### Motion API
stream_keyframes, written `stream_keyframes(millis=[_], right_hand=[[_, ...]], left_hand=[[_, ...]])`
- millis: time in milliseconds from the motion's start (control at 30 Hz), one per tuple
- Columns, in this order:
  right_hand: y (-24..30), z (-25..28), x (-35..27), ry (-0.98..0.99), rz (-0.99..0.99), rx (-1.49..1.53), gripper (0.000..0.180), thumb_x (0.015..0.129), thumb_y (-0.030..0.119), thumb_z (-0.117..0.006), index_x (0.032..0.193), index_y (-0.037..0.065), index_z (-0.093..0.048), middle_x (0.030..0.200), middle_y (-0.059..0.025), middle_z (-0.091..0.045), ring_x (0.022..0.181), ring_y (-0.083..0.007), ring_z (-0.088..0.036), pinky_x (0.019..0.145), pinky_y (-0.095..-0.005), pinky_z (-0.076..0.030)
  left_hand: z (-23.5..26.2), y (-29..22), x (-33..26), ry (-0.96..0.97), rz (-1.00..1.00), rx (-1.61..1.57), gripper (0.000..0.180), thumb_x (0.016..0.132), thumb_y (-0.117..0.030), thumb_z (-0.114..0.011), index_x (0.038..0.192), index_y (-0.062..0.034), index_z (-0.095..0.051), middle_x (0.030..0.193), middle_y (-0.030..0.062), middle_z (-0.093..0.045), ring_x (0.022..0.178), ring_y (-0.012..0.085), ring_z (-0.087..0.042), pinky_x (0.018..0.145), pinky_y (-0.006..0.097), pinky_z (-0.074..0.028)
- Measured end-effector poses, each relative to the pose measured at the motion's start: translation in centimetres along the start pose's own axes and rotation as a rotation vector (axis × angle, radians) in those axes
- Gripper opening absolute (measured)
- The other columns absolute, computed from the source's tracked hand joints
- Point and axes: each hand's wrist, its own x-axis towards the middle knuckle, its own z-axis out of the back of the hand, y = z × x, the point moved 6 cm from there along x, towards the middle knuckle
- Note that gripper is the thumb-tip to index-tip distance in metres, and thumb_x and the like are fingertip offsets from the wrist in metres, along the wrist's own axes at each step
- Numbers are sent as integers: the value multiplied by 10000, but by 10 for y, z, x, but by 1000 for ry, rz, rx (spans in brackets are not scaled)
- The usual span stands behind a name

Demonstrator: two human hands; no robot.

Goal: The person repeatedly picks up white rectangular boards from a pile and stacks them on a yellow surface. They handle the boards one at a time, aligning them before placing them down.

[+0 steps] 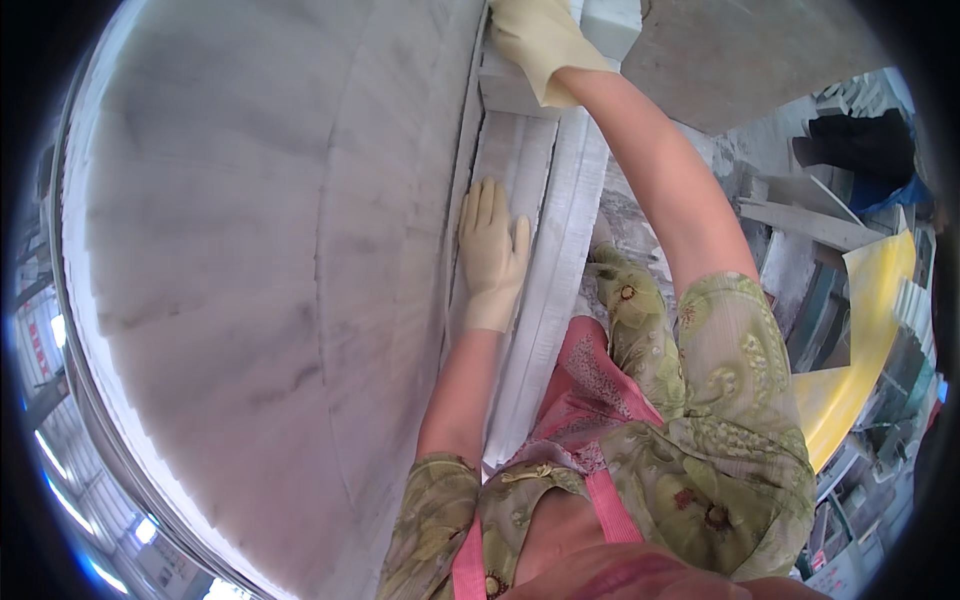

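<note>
My left hand (490, 245), in a cream rubber glove, lies flat with its fingers stretched along a pale stone strip (518, 150). Its outer side is close to a large grey-white veined stone slab (250, 250). At the top edge my right hand (540, 45), gloved alike, rests at a white stone block (510, 88). The picture's edge cuts off its fingers, so their grip does not show. More long white stone strips (560, 250) run side by side towards my body.
A grey-brown flat panel (750, 55) stands at the upper right. Behind my right arm are a yellow sheet (850, 370), a dark cloth (860, 145) and a stack of pale pieces (855, 95). My pink apron (590, 400) hangs near the strips' edge.
</note>
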Motion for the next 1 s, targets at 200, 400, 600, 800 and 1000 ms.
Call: stream_keyframes(millis=[200, 400, 600, 800, 1000], right_hand=[[1, -26, 3, 153, 8, -83, 425, 831, 193, -563, 1149, -59, -691, 1239, -270, -646, 1237, -396, -566, 1095, -462, -426], [-58, -2, -25, -60, -287, 486, 586, 1013, 316, -442, 1451, -72, -475, 1557, -251, -420, 1473, -379, -361, 1248, -446, -232], [-85, 16, -72, 141, -377, 365, 667, 1051, 462, -376, 1574, 53, -311, 1366, -295, -581, 1304, -425, -528, 1156, -509, -314], [-79, 39, -65, 438, -423, 153, 641, 1042, 455, -390, 1519, 27, -398, 1303, -294, -616, 1190, -455, -585, 1087, -500, -380], [-17, 64, -52, -36, -99, -28, 673, 955, 403, -543, 1402, -98, -496, 1469, -273, -494, 1363, -414, -443, 1153, -486, -332]], left_hand=[[-2, -1, 1, 28, 17, -11, 524, 930, -225, -616, 1368, 57, -553, 1437, 261, -535, 1365, 453, -453, 1175, 513, -330], [-2, -2, 0, 19, 10, 27, 519, 942, -236, -609, 1369, 56, -561, 1432, 267, -542, 1379, 440, -452, 1178, 508, -329], [-1, -1, -5, 26, 3, 30, 534, 948, -255, -604, 1365, 76, -556, 1427, 272, -546, 1374, 442, -458, 1179, 511, -330], [0, -3, -3, 20, -25, 50, 548, 948, -262, -588, 1367, 88, -541, 1451, 271, -523, 1383, 441, -444, 1191, 509, -314], [-3, 0, -4, 13, -8, 24, 565, 946, -282, -581, 1369, 89, -534, 1457, 267, -517, 1383, 440, -440, 1196, 511, -306]])
